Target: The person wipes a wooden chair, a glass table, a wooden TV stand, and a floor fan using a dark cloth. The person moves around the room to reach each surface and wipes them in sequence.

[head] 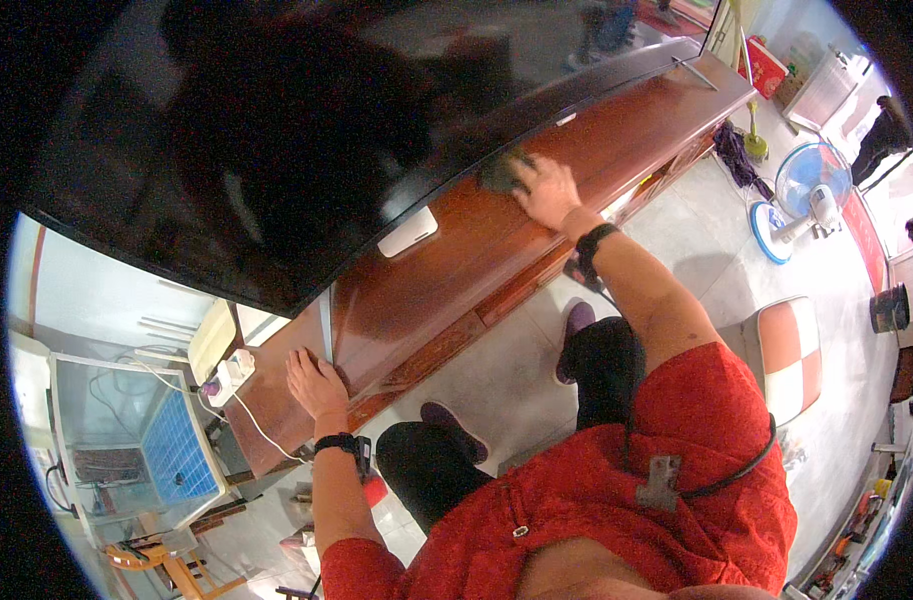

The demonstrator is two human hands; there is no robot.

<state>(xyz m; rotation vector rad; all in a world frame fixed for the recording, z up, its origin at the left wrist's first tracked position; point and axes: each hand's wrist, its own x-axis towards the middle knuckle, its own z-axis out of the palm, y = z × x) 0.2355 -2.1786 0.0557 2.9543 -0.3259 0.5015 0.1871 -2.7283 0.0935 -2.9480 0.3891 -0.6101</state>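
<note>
My right hand (544,187) is blurred over the glossy reddish-brown wooden cabinet (419,304), its fingers on a dark greenish thing (495,172) that looks like a cloth or pad. My left hand (318,382) rests flat on the near left end of the cabinet top, fingers spread and holding nothing, beside a silver stand foot (327,322). A large black television (276,150) stands on the cabinet, its lower edge close to my right fingertips. A white plastic box (409,231) lies by that edge, between my hands.
A white power strip (235,369) with cords sits at the cabinet's left end. A glass tank (126,427) stands further left. On the floor to the right are a blue-bladed fan (813,184), a checkered stool (789,360) and a dark mop head (735,154).
</note>
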